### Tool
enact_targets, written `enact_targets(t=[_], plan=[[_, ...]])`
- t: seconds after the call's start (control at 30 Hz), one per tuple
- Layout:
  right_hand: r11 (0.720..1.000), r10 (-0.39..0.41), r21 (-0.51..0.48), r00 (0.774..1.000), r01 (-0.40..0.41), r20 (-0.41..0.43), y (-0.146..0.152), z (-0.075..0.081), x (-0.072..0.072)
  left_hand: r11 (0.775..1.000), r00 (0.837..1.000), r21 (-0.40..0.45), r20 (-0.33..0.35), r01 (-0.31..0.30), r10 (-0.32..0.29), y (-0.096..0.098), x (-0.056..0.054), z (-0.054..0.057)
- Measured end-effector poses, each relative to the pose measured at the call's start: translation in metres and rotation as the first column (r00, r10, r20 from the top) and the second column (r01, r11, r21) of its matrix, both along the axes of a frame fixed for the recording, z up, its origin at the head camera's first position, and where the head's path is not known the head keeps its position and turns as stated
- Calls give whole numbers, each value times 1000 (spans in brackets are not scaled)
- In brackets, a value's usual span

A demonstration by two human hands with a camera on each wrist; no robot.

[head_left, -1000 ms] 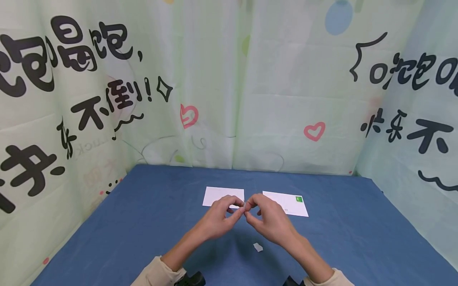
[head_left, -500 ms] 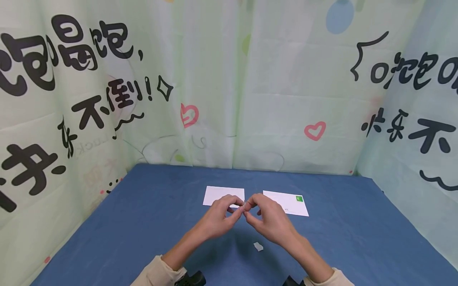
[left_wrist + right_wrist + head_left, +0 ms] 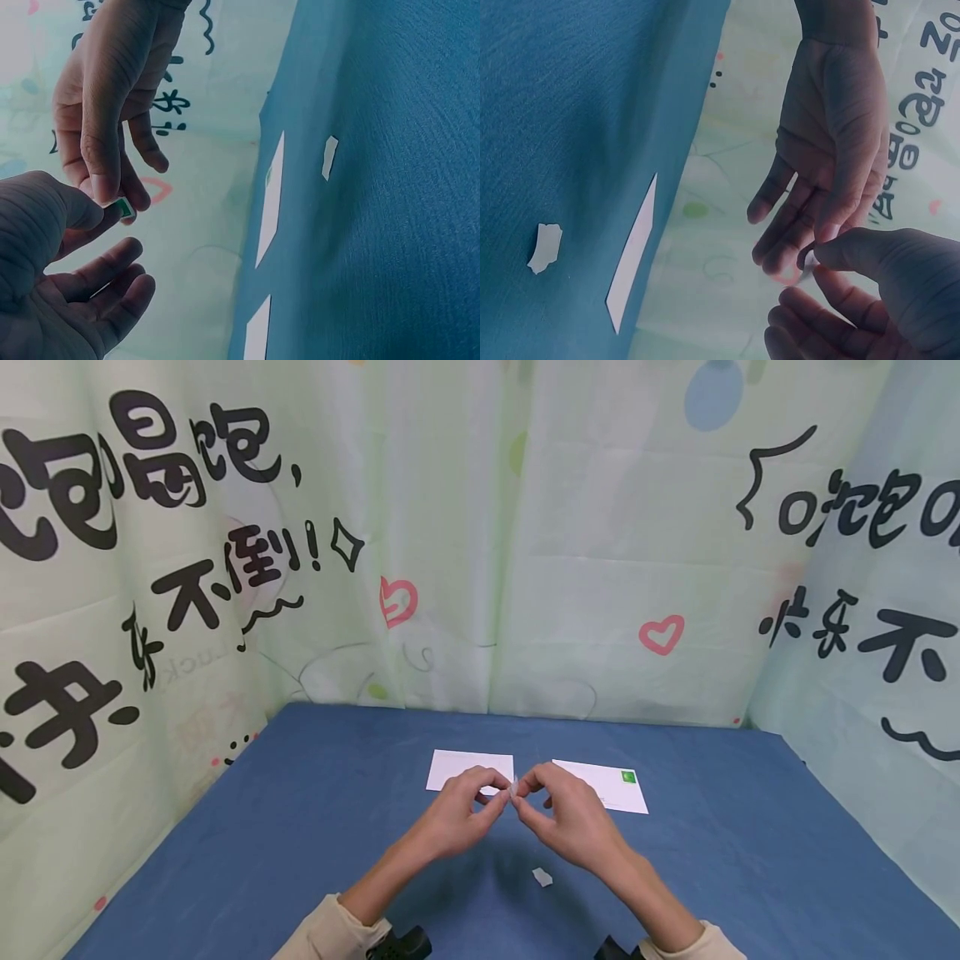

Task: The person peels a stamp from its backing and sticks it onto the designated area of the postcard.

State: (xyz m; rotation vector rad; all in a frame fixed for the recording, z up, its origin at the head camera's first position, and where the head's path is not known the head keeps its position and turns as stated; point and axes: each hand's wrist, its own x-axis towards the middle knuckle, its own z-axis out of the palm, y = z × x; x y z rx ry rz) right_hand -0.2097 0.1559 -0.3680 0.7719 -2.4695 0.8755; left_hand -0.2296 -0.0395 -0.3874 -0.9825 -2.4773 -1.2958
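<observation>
A small green stamp [image 3: 124, 208] with a white border is between the fingertips of both hands, raised over the table. My left hand [image 3: 463, 814] pinches it with thumb and index finger from the left. From the right, my right hand [image 3: 573, 818] pinches at it the same way, its fingertips right beside the left ones. In the right wrist view the stamp's pale, curled back [image 3: 808, 262] shows between the thumbs. Behind the left hand lies a white envelope [image 3: 465, 766]. Another envelope [image 3: 622, 789], with a green stamp in its corner, lies behind the right hand.
A torn scrap of white paper [image 3: 542, 877] lies on the blue table [image 3: 300, 860], nearer the body and below the hands. A printed pale-green curtain [image 3: 450, 527] stands around the back and sides of the table.
My fingertips have parted slightly, the right hand shifting a little to the right. A pale piece now shows between them. The envelopes and paper scrap stay in place on the table.
</observation>
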Motion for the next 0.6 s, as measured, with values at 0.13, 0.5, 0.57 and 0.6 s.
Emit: enact_targets(t=[0.13, 0.5, 0.57, 0.6], plan=[[1000, -10, 1, 1000, 10, 8, 0, 1, 1, 1000, 1000, 0, -5, 1, -1, 0, -1, 0], [1000, -28, 0, 999, 28, 34, 1, 2, 1, 1000, 999, -8, -31, 9, -10, 1, 0, -1], [999, -34, 1, 999, 34, 36, 1, 2, 1, 1000, 999, -11, -37, 9, -10, 1, 0, 0], [999, -38, 3, 999, 38, 39, 0, 2, 2, 1000, 999, -11, -39, 11, -11, 2, 1, 0]])
